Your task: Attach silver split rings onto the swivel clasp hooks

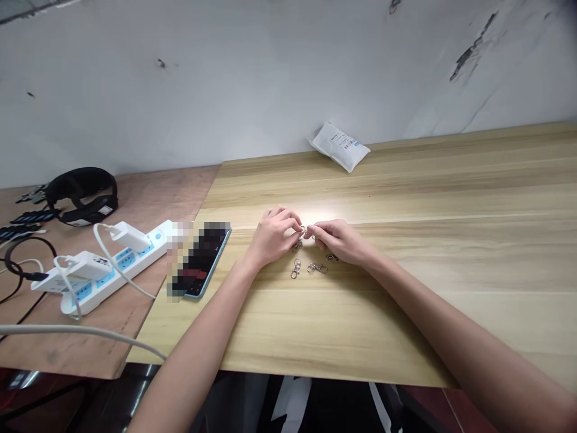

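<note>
Between my fingertips is a small silver key ring [303, 228], raised just above the wooden table. My left hand [276, 236] pinches it from the left, thumb and forefinger closed. From the right, my right hand [337, 239] grips the metal piece at its other side; the fingers hide most of that part. Below my hands lie several silver keychain clasps with rings: one clasp [296, 269] alone, a pair of clasps [318, 268] close together, and another clasp [332, 258] partly under my right hand. More metal pieces [296, 245] show beneath my left fingertips.
A phone [205, 258] lies left of my left arm. Beyond it are a white power strip [130, 264] with chargers and cables, and a black headset [83, 195]. A white plastic packet [341, 146] rests against the wall at the table's back.
</note>
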A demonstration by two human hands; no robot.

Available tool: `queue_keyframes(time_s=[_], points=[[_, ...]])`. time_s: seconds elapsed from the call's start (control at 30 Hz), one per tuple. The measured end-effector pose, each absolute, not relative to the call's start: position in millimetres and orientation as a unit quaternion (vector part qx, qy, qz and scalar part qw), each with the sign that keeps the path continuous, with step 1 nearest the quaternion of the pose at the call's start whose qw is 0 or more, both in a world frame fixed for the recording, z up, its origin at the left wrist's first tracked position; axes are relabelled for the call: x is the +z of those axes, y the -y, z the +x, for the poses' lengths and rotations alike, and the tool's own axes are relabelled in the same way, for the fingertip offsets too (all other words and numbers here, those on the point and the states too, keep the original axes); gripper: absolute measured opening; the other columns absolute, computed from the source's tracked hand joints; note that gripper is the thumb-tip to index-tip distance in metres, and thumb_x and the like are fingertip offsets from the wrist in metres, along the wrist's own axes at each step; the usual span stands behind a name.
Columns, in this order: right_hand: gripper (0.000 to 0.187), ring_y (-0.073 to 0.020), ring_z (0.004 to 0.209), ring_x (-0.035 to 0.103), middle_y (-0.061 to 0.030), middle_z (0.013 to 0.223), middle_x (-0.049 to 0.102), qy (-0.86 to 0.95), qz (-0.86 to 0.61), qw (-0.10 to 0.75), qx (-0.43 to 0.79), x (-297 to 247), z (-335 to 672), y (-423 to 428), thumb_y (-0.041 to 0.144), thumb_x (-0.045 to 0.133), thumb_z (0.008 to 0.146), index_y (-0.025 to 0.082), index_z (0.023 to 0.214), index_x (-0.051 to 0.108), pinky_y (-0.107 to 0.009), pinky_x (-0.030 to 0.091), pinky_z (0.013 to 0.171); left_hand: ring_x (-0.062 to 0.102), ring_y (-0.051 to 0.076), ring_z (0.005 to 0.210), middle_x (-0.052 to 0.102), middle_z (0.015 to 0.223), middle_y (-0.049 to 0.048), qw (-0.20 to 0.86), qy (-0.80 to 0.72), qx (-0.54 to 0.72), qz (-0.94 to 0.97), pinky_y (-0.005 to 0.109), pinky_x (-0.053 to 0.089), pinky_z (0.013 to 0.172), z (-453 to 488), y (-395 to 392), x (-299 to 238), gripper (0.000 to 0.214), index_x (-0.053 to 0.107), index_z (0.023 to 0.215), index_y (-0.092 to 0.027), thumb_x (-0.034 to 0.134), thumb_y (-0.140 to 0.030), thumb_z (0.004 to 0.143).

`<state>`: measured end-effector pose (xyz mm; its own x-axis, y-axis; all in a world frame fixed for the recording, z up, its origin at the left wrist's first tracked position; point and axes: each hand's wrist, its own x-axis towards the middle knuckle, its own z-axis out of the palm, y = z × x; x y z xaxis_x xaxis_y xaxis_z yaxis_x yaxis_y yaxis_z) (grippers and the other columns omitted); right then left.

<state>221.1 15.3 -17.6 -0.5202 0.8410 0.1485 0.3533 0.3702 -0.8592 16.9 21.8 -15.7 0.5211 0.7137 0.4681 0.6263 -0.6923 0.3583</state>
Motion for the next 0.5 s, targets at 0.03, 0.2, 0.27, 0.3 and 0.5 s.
queue_keyframes(time_s=[0.03,0.2,0.27,0.3,0.5], points=[[0.044,-0.0114,0.050,0.045,0.0016,0.055,0.052,0.771,-0.387,0.297,0.410,-17.1,221.0,-14.8,0.045,0.040,0.097,0.015,0.083,0.069,-0.024,0.036,0.052,0.056,0.022,0.098,0.071,0.094,0.0030,0.067,-0.389,0.299,0.869,0.038,0.037,0.087,17.0,-21.3,-15.4,0.010,0.064,0.077,-0.021,0.061,-0.020,0.086],[0.044,-0.0102,0.047,0.041,0.0022,0.053,0.049,0.771,-0.403,0.306,0.387,-14.2,217.9,-10.7,0.045,0.042,0.096,0.016,0.074,0.066,-0.025,0.031,0.050,0.055,0.023,0.097,0.071,0.093,0.0032,0.061,-0.403,0.306,0.860,0.039,0.035,0.086,19.9,-17.6,-12.9,0.011,0.063,0.075,-0.021,0.061,-0.021,0.086],[0.046,-0.0095,0.046,0.037,0.0024,0.052,0.047,0.773,-0.406,0.312,0.375,-13.8,215.2,-8.3,0.044,0.042,0.096,0.016,0.067,0.062,-0.025,0.028,0.049,0.055,0.023,0.097,0.071,0.093,0.0031,0.055,-0.407,0.312,0.857,0.039,0.035,0.086,21.4,-16.6,-12.1,0.012,0.062,0.075,-0.021,0.061,-0.022,0.086],[0.046,-0.0093,0.046,0.036,0.0025,0.051,0.046,0.778,-0.402,0.312,0.367,-14.0,213.5,-7.2,0.044,0.041,0.097,0.017,0.064,0.060,-0.025,0.027,0.049,0.055,0.023,0.097,0.071,0.092,0.0030,0.052,-0.409,0.316,0.855,0.039,0.035,0.087,21.9,-16.3,-11.8,0.012,0.062,0.074,-0.021,0.061,-0.021,0.086],[0.044,-0.0105,0.048,0.032,0.0017,0.052,0.047,0.822,-0.418,0.304,0.240,-21.2,208.9,-7.8,0.039,0.042,0.097,0.019,0.060,0.056,-0.026,0.022,0.052,0.054,0.024,0.097,0.070,0.094,0.0044,0.047,-0.417,0.321,0.849,0.040,0.038,0.087,22.3,-18.1,-12.2,0.009,0.065,0.078,-0.021,0.061,-0.020,0.086]])
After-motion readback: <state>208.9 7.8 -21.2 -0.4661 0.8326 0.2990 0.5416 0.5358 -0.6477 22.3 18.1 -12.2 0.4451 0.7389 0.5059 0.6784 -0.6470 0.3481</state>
